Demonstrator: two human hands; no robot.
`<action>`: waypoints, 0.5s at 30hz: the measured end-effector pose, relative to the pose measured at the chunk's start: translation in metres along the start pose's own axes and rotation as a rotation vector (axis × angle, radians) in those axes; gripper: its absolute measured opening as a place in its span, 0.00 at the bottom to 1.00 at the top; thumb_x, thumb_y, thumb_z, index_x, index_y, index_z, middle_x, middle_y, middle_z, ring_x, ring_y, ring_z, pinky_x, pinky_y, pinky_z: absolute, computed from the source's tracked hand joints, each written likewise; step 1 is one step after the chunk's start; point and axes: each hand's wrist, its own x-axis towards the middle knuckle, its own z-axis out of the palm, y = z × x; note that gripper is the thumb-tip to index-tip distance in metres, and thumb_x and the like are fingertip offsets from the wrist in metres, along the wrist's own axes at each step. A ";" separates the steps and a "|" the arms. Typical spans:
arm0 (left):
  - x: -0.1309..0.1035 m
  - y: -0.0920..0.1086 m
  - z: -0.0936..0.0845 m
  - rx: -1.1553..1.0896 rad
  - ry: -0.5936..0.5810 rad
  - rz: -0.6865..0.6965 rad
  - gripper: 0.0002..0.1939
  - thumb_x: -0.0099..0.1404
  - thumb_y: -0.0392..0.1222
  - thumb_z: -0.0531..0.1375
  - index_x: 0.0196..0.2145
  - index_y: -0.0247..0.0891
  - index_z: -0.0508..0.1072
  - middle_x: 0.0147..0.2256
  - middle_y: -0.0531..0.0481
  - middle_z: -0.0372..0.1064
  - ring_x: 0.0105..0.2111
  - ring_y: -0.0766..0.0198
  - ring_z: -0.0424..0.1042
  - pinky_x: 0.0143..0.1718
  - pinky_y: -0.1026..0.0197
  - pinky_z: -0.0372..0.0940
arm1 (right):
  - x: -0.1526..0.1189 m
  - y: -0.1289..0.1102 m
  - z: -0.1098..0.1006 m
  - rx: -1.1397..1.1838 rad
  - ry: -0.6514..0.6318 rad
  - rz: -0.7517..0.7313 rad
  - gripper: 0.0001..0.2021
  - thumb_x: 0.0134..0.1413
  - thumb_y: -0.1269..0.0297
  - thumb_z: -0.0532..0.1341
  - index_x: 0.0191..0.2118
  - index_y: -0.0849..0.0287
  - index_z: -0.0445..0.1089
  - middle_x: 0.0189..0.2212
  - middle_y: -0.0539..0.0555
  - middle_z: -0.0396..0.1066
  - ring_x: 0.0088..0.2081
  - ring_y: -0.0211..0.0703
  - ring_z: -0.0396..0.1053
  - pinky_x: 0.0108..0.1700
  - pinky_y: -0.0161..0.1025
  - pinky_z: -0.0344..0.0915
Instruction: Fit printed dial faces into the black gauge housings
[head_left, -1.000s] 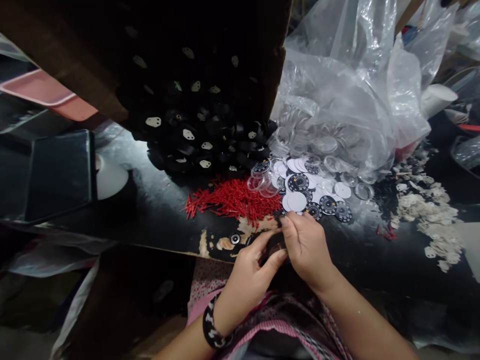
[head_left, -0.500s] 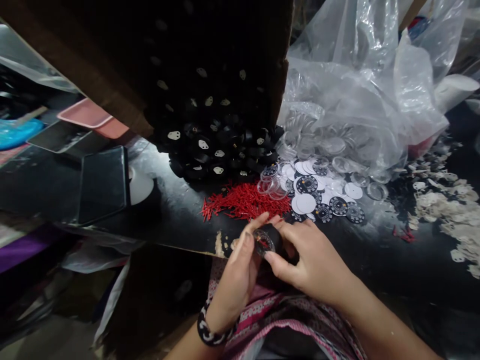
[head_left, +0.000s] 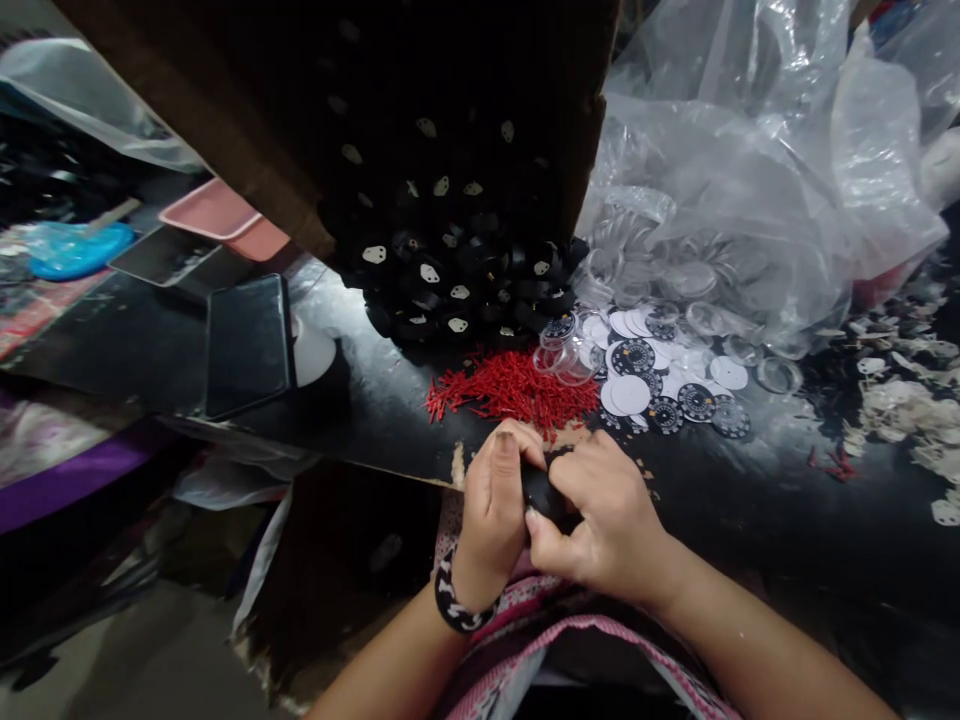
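Both of my hands meet at the near edge of a black table (head_left: pixel 390 400). My left hand (head_left: pixel 491 515) and my right hand (head_left: pixel 600 515) are closed together around a small round black part (head_left: pixel 541 493), mostly hidden between the fingers. A black-and-white bracelet sits on my left wrist. Just beyond my fingers lies a pile of small red pins (head_left: pixel 514 388). To its right are printed dial discs (head_left: pixel 660 385), some white side up, and clear round covers (head_left: pixel 562 360).
A heap of black round parts (head_left: pixel 465 280) spills from a brown box at the back. A clear plastic bag (head_left: pixel 720 200) of covers lies right of it. White punched scraps (head_left: pixel 907 400) are at far right. A black tray (head_left: pixel 247 345) and pink tray (head_left: pixel 225 220) sit left.
The black part's dial face showed between my fingers half a second ago; now both hands have closed over it and hide it. The view has shifted left.
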 end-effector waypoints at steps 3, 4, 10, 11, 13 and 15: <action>-0.014 -0.010 -0.030 0.145 0.017 -0.041 0.22 0.73 0.52 0.42 0.27 0.42 0.63 0.28 0.52 0.63 0.31 0.62 0.66 0.38 0.60 0.62 | -0.001 -0.001 -0.002 0.086 -0.216 0.047 0.14 0.59 0.57 0.56 0.25 0.58 0.62 0.23 0.49 0.66 0.28 0.41 0.62 0.38 0.41 0.56; -0.021 -0.016 -0.046 0.212 0.022 -0.057 0.21 0.73 0.51 0.43 0.26 0.42 0.64 0.27 0.52 0.63 0.30 0.62 0.66 0.36 0.60 0.62 | -0.002 0.001 -0.006 0.126 -0.298 0.064 0.15 0.61 0.54 0.57 0.27 0.58 0.64 0.24 0.49 0.67 0.29 0.41 0.63 0.37 0.40 0.55; -0.048 -0.042 -0.131 0.666 0.151 -0.018 0.13 0.67 0.48 0.54 0.29 0.42 0.72 0.31 0.48 0.72 0.35 0.54 0.69 0.40 0.55 0.62 | -0.002 0.017 -0.020 0.191 -0.298 0.207 0.15 0.66 0.59 0.52 0.28 0.57 0.66 0.25 0.49 0.70 0.28 0.41 0.64 0.34 0.39 0.55; -0.040 -0.041 -0.134 0.709 0.168 0.024 0.12 0.67 0.47 0.54 0.32 0.42 0.73 0.34 0.47 0.73 0.38 0.53 0.70 0.44 0.53 0.61 | -0.001 0.017 -0.018 0.194 -0.298 0.196 0.14 0.65 0.61 0.53 0.28 0.57 0.65 0.26 0.50 0.71 0.28 0.41 0.64 0.34 0.39 0.56; -0.012 -0.035 -0.127 0.758 0.174 0.119 0.12 0.69 0.45 0.51 0.39 0.42 0.73 0.40 0.46 0.74 0.44 0.53 0.70 0.50 0.52 0.60 | 0.002 0.013 -0.013 0.214 -0.320 0.150 0.12 0.64 0.64 0.54 0.28 0.56 0.65 0.27 0.50 0.71 0.29 0.41 0.65 0.34 0.39 0.58; 0.031 -0.029 -0.111 0.784 0.142 0.209 0.12 0.69 0.44 0.51 0.45 0.41 0.72 0.45 0.44 0.74 0.48 0.53 0.70 0.54 0.51 0.59 | 0.004 0.009 -0.011 0.208 -0.329 0.122 0.11 0.63 0.66 0.55 0.28 0.56 0.65 0.27 0.50 0.71 0.30 0.42 0.66 0.34 0.38 0.58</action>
